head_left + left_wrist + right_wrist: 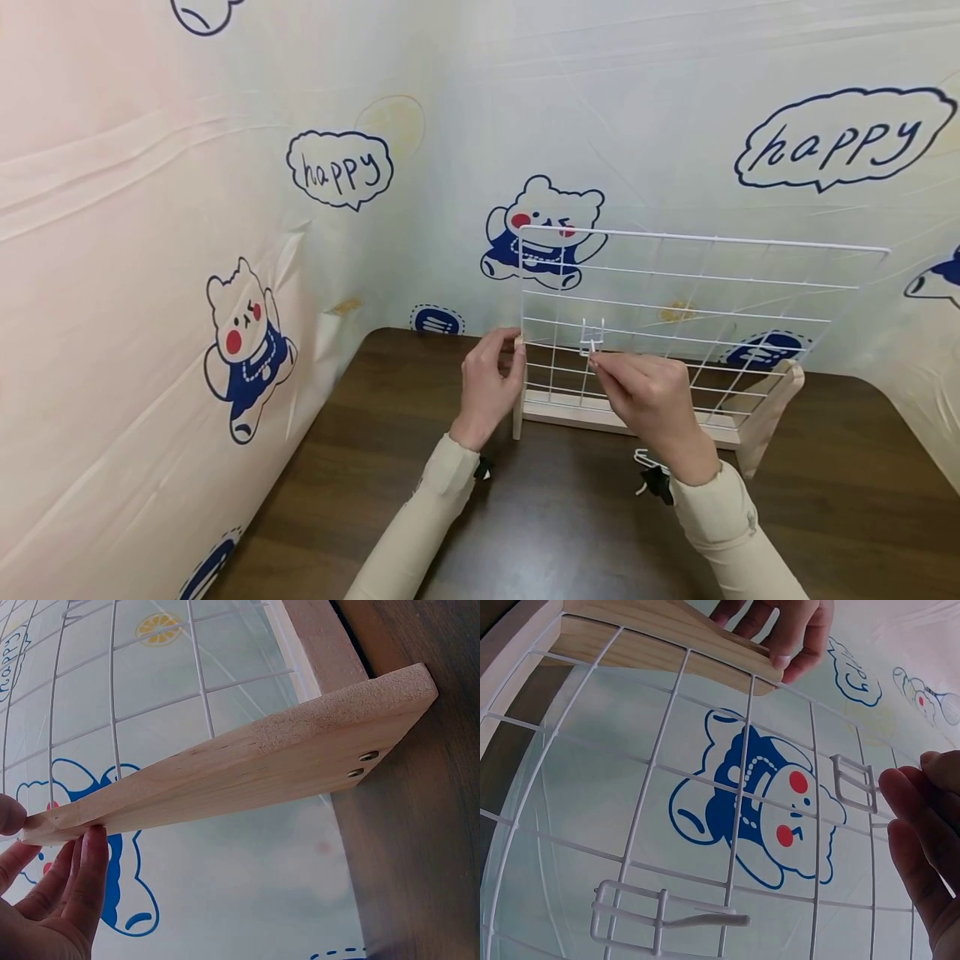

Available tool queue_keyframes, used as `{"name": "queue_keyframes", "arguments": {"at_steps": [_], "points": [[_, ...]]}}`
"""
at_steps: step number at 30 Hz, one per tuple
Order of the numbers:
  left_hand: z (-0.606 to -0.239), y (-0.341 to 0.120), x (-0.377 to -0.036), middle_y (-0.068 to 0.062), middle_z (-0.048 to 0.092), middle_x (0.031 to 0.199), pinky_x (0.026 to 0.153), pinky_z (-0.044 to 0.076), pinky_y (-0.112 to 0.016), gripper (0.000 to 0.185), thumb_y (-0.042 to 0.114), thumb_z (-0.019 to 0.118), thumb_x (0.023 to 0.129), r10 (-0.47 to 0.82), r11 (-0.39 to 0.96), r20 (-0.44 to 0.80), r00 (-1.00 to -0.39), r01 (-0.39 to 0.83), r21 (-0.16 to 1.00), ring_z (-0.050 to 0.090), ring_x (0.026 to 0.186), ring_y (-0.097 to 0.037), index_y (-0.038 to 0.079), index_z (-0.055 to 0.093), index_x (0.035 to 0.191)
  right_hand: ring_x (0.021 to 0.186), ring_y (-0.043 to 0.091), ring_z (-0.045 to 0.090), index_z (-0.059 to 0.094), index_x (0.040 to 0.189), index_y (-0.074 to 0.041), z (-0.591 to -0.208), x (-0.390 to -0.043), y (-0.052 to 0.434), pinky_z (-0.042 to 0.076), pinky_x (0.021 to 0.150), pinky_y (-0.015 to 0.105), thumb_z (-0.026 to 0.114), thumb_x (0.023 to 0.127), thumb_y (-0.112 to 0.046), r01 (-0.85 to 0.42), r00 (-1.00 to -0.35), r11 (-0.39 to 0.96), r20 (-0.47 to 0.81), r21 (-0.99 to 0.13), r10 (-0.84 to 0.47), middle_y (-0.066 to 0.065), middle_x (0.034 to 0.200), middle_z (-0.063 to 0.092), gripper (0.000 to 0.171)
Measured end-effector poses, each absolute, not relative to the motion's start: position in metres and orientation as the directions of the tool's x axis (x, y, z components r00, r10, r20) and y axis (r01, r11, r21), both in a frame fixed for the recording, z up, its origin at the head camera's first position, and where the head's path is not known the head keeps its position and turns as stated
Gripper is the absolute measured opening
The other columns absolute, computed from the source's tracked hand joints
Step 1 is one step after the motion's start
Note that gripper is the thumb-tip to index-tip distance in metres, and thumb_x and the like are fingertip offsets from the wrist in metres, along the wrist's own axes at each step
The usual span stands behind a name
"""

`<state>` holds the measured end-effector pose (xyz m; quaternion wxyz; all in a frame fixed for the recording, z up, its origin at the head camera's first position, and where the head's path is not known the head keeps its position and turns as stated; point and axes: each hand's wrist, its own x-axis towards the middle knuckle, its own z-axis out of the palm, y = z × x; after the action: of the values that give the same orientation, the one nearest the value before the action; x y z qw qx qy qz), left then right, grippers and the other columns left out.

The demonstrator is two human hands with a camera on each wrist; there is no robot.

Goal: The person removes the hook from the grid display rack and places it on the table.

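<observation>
White hook [591, 337] at right hand [651, 398] fingertips

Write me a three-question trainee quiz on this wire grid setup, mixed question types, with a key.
1. True or false: the left hand holds the top of the wooden side post at the wire grid panel's left edge.
2. Multiple choice: the right hand's fingertips are at
A. the white wire hook on the grid
B. the wooden base rail
C. the dark wooden table
3. Fill in: the printed speech bubble on the backdrop reads ____.

Key: 1 true; 2 A; 3 happy
</observation>
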<state>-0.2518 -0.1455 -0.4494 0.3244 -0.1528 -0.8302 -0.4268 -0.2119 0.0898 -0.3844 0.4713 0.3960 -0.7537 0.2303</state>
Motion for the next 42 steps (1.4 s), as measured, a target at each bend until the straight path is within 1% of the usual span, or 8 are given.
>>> {"name": "queue_keyframes", "arguments": {"at_steps": [5, 14, 17, 21, 24, 34, 42], "points": [[-0.45, -0.146, -0.252, -0.006, 0.074, 0.109, 0.074, 0.064, -0.021, 0.02, 0.017, 0.063, 0.103, -0.022, 0.586, 0.663, -0.748, 0.528, 0.615, 0.075, 0.085, -0.013, 0.011, 0.069, 0.121, 0.066, 0.026, 0.078, 0.081, 0.094, -0.002, -0.385, -0.211, 0.09, 0.061, 0.054, 0.039, 0.053, 0.109, -0.027, -0.808, -0.244, 0.589, 0.893, 0.03, -0.379, 0.013, 0.083, 0.081, 0.041], [-0.448, -0.146, -0.25, -0.006, 0.074, 0.109, 0.074, 0.064, -0.022, 0.02, 0.018, 0.063, 0.103, -0.023, 0.589, 0.658, -0.752, 0.522, 0.617, 0.076, 0.086, -0.014, 0.011, 0.069, 0.121, 0.068, 0.028, 0.078, 0.082, 0.093, -0.003, -0.389, -0.211, 0.09, 0.062, 0.055, 0.043, 0.059, 0.107, -0.023, -0.817, -0.221, 0.576, 0.903, 0.035, -0.369, 0.012, 0.082, 0.081, 0.034], [-0.448, -0.145, -0.251, -0.007, 0.074, 0.108, 0.074, 0.064, -0.023, 0.02, 0.015, 0.064, 0.102, -0.024, 0.589, 0.665, -0.746, 0.527, 0.613, 0.076, 0.085, -0.014, 0.01, 0.069, 0.121, 0.067, 0.028, 0.078, 0.082, 0.093, -0.003, -0.391, -0.21, 0.09, 0.061, 0.055, 0.043, 0.057, 0.107, -0.024, -0.819, -0.219, 0.573, 0.904, 0.035, -0.368, 0.012, 0.081, 0.081, 0.035], [-0.449, -0.145, -0.251, -0.006, 0.074, 0.108, 0.073, 0.064, -0.022, 0.02, 0.015, 0.064, 0.102, -0.023, 0.593, 0.67, -0.742, 0.529, 0.607, 0.076, 0.086, -0.014, 0.01, 0.069, 0.12, 0.066, 0.028, 0.078, 0.081, 0.093, -0.003, -0.393, -0.209, 0.091, 0.061, 0.055, 0.043, 0.055, 0.109, -0.025, -0.819, -0.232, 0.573, 0.901, 0.022, -0.366, 0.012, 0.081, 0.081, 0.038], [-0.449, -0.145, -0.251, -0.006, 0.074, 0.109, 0.074, 0.064, -0.022, 0.02, 0.016, 0.064, 0.102, -0.021, 0.592, 0.668, -0.743, 0.529, 0.608, 0.076, 0.086, -0.014, 0.01, 0.069, 0.12, 0.066, 0.028, 0.077, 0.081, 0.093, -0.002, -0.394, -0.208, 0.092, 0.061, 0.055, 0.043, 0.056, 0.108, -0.025, -0.82, -0.239, 0.572, 0.899, 0.016, -0.367, 0.012, 0.081, 0.081, 0.037], [-0.448, -0.146, -0.251, -0.006, 0.074, 0.109, 0.074, 0.064, -0.022, 0.02, 0.016, 0.064, 0.102, -0.023, 0.591, 0.653, -0.757, 0.516, 0.619, 0.076, 0.086, -0.014, 0.011, 0.069, 0.121, 0.064, 0.027, 0.077, 0.08, 0.091, -0.002, -0.398, -0.208, 0.095, 0.06, 0.054, 0.043, 0.054, 0.109, -0.026, -0.815, -0.247, 0.58, 0.893, 0.019, -0.376, 0.011, 0.079, 0.08, 0.039], [-0.449, -0.146, -0.251, -0.006, 0.074, 0.109, 0.075, 0.064, -0.022, 0.02, 0.016, 0.064, 0.102, -0.022, 0.595, 0.658, -0.753, 0.519, 0.614, 0.076, 0.086, -0.013, 0.011, 0.069, 0.121, 0.063, 0.026, 0.076, 0.081, 0.091, -0.002, -0.404, -0.207, 0.096, 0.059, 0.053, 0.041, 0.054, 0.109, -0.028, -0.81, -0.274, 0.586, 0.88, 0.007, -0.388, 0.011, 0.079, 0.08, 0.041]]}}
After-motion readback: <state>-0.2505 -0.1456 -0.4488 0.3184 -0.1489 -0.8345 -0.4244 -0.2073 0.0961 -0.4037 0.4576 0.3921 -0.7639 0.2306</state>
